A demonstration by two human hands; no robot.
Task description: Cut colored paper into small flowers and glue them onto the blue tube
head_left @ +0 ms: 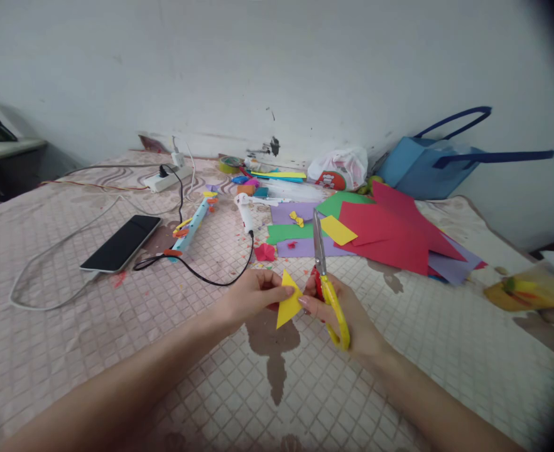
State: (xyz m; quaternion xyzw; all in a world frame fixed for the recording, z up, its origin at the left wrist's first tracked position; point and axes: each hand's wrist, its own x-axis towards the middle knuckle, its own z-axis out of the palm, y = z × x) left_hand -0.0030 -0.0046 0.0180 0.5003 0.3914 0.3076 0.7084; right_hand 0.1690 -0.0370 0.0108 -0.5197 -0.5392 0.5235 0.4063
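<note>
A small yellow triangle of folded-looking paper [288, 307] is pinched in my left hand [255, 295], thumb on its face. My right hand [347, 307] is closed round the scissors [336, 307], whose handles are yellow and red. Their blades point up and away from me and look closed together. The right thumb and fingertips also touch the right corner of the yellow paper. Beyond my hands, a red paper flower [264, 252] lies on the cloth, and a yellow paper bow shape [296, 218] rests on purple and green sheets.
A white glue gun [245, 213] with a black cord lies ahead. Left are a phone [121, 243] on a cable, a decorated blue strip [192, 229] and a power strip [168, 179]. Right are red sheets [390, 232], a blue bag [428, 166] and a drink cup [531, 289].
</note>
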